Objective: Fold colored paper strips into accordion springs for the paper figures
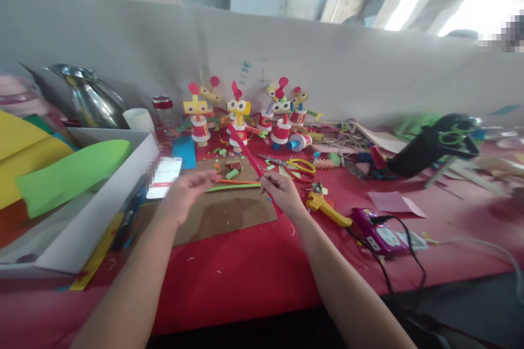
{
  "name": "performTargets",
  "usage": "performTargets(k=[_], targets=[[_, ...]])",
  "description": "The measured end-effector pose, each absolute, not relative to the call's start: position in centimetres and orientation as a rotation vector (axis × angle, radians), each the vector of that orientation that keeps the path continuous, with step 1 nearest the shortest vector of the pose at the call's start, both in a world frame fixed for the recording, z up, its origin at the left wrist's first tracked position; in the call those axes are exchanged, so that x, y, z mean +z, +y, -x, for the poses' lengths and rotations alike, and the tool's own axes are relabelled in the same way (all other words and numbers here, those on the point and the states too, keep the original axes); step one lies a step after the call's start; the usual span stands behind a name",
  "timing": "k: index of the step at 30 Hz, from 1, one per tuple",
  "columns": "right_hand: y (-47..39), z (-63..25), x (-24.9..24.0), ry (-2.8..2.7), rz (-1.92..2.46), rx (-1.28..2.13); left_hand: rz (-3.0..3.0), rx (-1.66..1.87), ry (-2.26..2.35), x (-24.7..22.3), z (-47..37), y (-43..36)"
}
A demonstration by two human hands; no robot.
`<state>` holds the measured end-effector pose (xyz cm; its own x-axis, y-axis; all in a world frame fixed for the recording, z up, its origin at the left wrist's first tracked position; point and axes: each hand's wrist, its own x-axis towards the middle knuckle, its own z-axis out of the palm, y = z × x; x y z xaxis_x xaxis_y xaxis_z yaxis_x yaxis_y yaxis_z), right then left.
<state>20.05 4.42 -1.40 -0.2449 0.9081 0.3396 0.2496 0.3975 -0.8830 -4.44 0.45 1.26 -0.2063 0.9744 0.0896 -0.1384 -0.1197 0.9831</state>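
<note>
In the head view, my right hand (280, 191) pinches a long red paper strip (248, 152) between thumb and fingers. The strip slants up and to the left. My left hand (188, 193) hovers over the left part of a brown cardboard sheet (225, 212), its slightly blurred fingers stretched out to the right with nothing visible in them. Just beyond its fingertips lie an orange strip (237, 181) and a green strip (233, 187) on the cardboard. Folded paper springs (234, 165) and small scraps sit behind the strips. Scissors with yellow and red handles (301, 168) lie beyond my right hand.
Several paper-cup robot figures (200, 125) stand along the back. A white box (98, 196) of coloured paper is at left, beside a phone (164, 177). To the right are a yellow-handled tool (327, 210), a purple power bank (380, 234) with cables, and a black cylinder (426, 147).
</note>
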Motion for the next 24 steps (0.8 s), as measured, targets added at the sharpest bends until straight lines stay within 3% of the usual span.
performTargets(k=[2,5,8,11,16,20,24], targets=[[4.0,-19.5,-1.4,-1.792,0.972,0.939,-1.313,1.228,1.164,1.0,2.2,-0.3],[3.0,-18.4,-1.5,-1.988,0.929,0.989,-1.312,1.233,1.232,0.5,0.3,-0.8],[2.5,-17.9,-1.4,-2.109,0.917,1.016,-1.084,1.420,1.362,-0.1,1.0,-0.1],[2.8,-18.3,-1.3,-2.123,0.976,0.966,-0.756,1.755,1.151,0.0,3.2,1.0],[3.9,-19.9,-1.5,-1.796,1.338,0.594,-0.449,1.939,0.885,1.2,5.4,1.3],[3.8,-20.1,-1.6,-1.720,1.389,0.391,-0.631,1.574,0.982,1.2,4.1,0.6],[3.3,-19.3,-1.4,-1.856,1.070,0.360,-0.801,1.215,1.091,0.3,2.1,0.1]])
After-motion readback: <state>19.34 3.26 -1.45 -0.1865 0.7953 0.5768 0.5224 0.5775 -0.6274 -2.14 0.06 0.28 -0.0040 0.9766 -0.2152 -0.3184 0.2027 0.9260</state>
